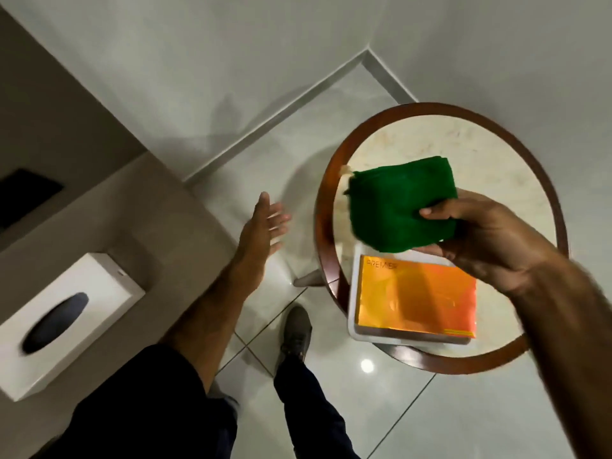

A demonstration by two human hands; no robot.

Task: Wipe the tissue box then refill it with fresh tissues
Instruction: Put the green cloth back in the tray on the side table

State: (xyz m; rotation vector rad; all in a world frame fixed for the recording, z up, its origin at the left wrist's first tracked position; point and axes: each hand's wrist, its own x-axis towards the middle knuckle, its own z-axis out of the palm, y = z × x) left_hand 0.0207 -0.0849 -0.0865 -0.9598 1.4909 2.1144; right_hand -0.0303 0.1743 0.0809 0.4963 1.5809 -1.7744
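A white tissue box (66, 323) with a dark oval slot stands on a beige counter at the lower left. My right hand (480, 233) grips a folded green cloth (400, 207) above a round table. An orange pack of tissues (417, 299) lies flat in a white tray (353, 293) on that table. My left hand (265, 223) is open over the floor, fingers spread, between the counter and the table, holding nothing.
The round table (331, 180) has a dark wooden rim and a pale marble top. The beige counter (139, 226) runs along the left with a black object (23, 197) on it. White walls meet in a corner ahead. My shoe (296, 329) stands on glossy floor tiles.
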